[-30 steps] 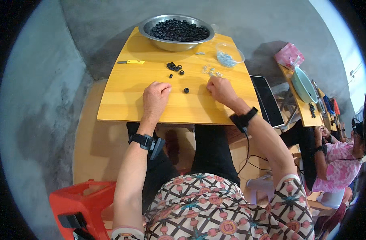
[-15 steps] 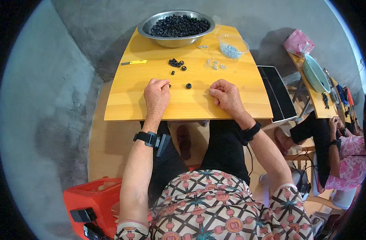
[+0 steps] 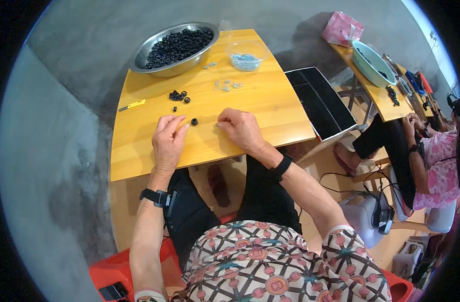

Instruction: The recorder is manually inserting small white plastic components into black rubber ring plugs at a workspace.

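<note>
My left hand (image 3: 168, 141) hovers low over the yellow table, thumb and forefinger apart, with nothing visible between them. Just beyond its fingertips sits a round black piece with a hole (image 3: 194, 122). My right hand (image 3: 241, 130) is to the right of that piece, its thumb and fingers pinched together. Whatever they may hold is too small or hidden to make out. A smaller black piece (image 3: 175, 108) stands above my left hand. Farther back lies a little cluster of black pieces (image 3: 175, 95), with one ring-like black piece (image 3: 186, 100) at its edge.
A steel basin (image 3: 210, 44) full of black pieces stands far left. Small shiny metal parts (image 3: 227, 86) lie mid-table, near a clear tub (image 3: 246, 60) of them. A yellow utility knife (image 3: 133, 105) lies left. At right, another person's hands (image 3: 413, 122) are near a teal basin (image 3: 373, 63).
The view has swung right, so the table sits farther left. My left hand's fingers have spread and come close to the round black piece. My right hand stays pinched.
</note>
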Motion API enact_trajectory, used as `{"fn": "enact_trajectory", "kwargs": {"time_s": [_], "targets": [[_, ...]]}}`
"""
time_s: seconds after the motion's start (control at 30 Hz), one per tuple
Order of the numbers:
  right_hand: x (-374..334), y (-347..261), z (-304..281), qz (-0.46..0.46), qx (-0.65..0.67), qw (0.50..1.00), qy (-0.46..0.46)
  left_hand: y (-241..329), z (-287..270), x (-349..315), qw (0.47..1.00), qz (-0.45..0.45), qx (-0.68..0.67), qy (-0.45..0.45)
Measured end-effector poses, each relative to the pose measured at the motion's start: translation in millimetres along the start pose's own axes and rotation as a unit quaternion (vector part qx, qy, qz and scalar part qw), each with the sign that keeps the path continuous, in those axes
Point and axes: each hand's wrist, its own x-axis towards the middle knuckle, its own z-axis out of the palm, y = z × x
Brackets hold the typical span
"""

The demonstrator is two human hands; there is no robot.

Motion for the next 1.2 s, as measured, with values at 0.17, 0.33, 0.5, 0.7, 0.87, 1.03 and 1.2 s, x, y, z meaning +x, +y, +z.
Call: {"fn": "enact_trajectory", "kwargs": {"time_s": [0.17,0.33,0.5,0.7,0.87,1.03,1.2], "targets": [[4,-17,-19,-0.112,-0.194,0.975,-0.020,3,21,4,0.994,0.012,0.091,-0.066],[-15,15,-117,-0.048,-0.293,0.948,0.117,-11,20,3,0.994,0.025,0.079,-0.063],[-21,58,-117,-0.003,-0.265,0.962,0.060,-11,20,5,0.997,-0.011,0.052,-0.049],[6,49,-102,-0.020,-0.333,0.943,-0.005,-8,22,4,0.995,-0.006,0.087,-0.051],[25,31,-70,-0.056,-0.398,0.903,-0.148,-6,18,1,0.996,-0.012,0.082,-0.045],[62,29,-29,-0.091,-0.298,0.936,-0.161,-8,19,0,0.996,-0.025,0.069,-0.043],[78,24,-17,0.009,-0.183,0.976,-0.114,-5,17,2,0.998,-0.036,0.032,-0.044]]}}
